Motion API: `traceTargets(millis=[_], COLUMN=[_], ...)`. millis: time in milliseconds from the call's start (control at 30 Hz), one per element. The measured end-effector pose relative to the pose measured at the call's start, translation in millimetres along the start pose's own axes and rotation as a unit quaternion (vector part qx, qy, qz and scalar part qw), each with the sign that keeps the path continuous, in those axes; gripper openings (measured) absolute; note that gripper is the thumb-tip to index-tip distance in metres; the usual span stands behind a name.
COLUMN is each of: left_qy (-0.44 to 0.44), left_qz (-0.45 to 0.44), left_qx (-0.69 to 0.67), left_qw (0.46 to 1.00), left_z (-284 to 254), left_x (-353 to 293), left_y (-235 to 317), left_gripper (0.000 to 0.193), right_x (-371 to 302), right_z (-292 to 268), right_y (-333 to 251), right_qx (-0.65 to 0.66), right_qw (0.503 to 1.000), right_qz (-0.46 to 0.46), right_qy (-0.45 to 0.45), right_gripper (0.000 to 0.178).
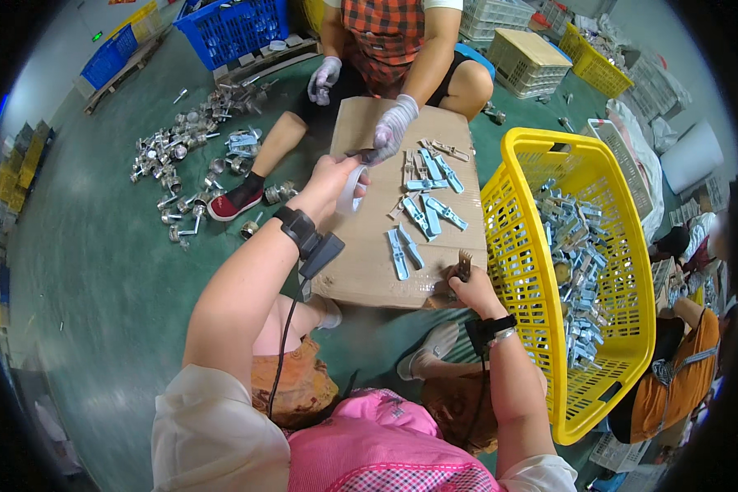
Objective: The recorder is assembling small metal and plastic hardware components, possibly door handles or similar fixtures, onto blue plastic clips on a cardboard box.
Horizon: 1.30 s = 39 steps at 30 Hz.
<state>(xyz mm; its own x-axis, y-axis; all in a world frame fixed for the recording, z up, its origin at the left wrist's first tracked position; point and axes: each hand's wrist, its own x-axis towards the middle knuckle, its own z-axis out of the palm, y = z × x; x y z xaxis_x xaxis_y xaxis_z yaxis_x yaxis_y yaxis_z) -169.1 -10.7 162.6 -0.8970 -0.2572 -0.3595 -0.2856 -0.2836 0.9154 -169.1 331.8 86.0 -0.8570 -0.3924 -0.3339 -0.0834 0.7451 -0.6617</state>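
Observation:
My left hand (pixel 334 182) is closed around a white ring (pixel 350 190) that looks like a roll of tape, above the left part of a cardboard sheet (pixel 361 262). Just beyond its fingertips, a co-worker's gloved hand (pixel 395 127) meets a small dark piece (pixel 362 154); which hand bears it I cannot tell. At the cardboard's near right corner, my right hand (pixel 474 293) grips a brown toothed piece (pixel 464 264), its fingers partly hidden. Between the hands lie several light-blue metal clips (pixel 418 215) and a few brownish ones (pixel 450 150).
A yellow basket (pixel 526 271) full of metal clips (pixel 578 271) stands close on my right. A co-worker in a checked apron (pixel 383 37) sits opposite. Metal fittings (pixel 176 148) lie heaped on the green floor at the left, near a blue crate (pixel 234 33).

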Motion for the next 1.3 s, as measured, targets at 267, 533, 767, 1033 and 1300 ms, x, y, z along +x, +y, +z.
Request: traceTargets(millis=[267,533,767,1033,1300], left_qy=[-0.004,0.018,-0.007,-0.051,-0.075], left_qz=[0.007,0.1,0.288,0.343,0.256], left_qx=[0.001,-0.025,-0.158,-0.117,-0.008], left_qw=[1.0,0.994,0.944,0.931,0.964], left_z=[5,15,5,6,-8], left_x=[3,1,-30,-177,-266], left_y=[1,11,47,71,16], left_gripper=[0.025,0.03,0.034,0.049,0.052], right_x=[2,0,2,10,1], right_z=[-6,-3,-8,-2,0], right_y=[-8,-3,-13,-1,-2], right_qx=[0.018,0.003,-0.011,-0.002,0.055], right_qw=[0.999,1.0,0.998,1.0,0.998], right_qz=[0.033,0.006,0.053,0.008,-0.029], right_qy=[-0.021,-0.002,-0.036,-0.016,0.022], right_gripper=[0.027,0.03,0.028,0.031,0.02])
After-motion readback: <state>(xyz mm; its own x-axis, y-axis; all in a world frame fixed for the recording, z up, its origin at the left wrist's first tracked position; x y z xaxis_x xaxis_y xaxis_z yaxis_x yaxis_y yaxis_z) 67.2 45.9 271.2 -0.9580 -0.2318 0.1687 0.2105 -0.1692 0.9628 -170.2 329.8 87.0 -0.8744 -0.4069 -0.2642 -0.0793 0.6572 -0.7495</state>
